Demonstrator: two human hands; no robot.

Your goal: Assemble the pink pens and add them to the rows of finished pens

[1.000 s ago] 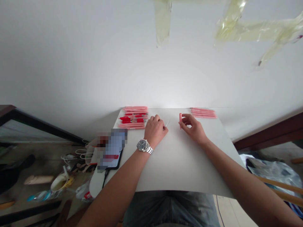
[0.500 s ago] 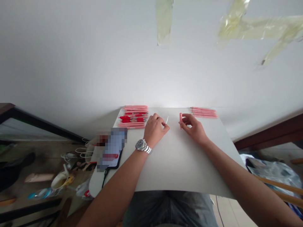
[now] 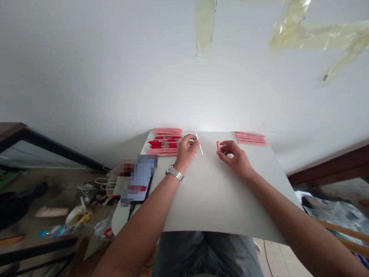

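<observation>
My left hand (image 3: 187,150), with a metal watch at its wrist, pinches a thin white pen refill (image 3: 198,141) that stands steeply tilted over the table. To its right, my right hand (image 3: 233,156) is closed on a short pink pen barrel (image 3: 218,146), its upper end showing above the fingertips. The two pieces are apart. Beside my left hand lie stacked pink pens (image 3: 168,131) and several red pens (image 3: 164,143). A smaller row of pink pens (image 3: 251,138) rests beyond my right hand.
A phone (image 3: 141,179) with a cable lies on the left of the white table (image 3: 213,207). The wall (image 3: 173,77) meets the table's far edge. Floor clutter includes a bucket (image 3: 75,217) and a bottle (image 3: 54,231); plastic bags (image 3: 340,215) lie at right.
My left hand has turned, and the refill now shows nearly whole, leaning the other way. In my right hand the pink barrel has tilted slightly. The view has shifted a little.
</observation>
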